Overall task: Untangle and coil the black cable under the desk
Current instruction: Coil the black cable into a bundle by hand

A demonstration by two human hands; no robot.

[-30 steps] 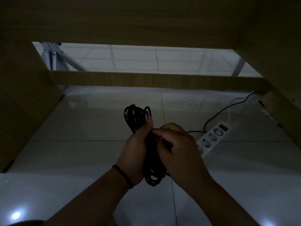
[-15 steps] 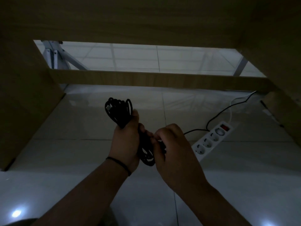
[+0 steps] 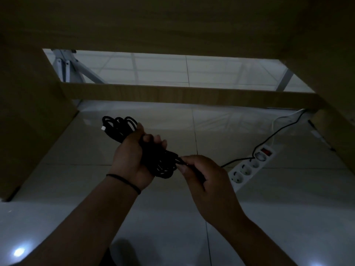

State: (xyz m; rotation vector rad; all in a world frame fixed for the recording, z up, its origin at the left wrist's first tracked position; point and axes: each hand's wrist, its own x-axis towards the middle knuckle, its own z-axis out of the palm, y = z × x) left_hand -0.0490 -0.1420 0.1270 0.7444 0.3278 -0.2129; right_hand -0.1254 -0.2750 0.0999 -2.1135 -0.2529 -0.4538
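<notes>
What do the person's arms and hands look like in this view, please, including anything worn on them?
Both forearms are bare, with no sleeves in view. The left hand has a thin dark band around its wrist. The right hand wears nothing visible: no ring, watch or glove. The light is too dim to tell finer marks.

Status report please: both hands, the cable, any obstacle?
Left hand grips cable bundle. Right hand pinches its end. Power strip on floor, apart, not blocking.
</notes>
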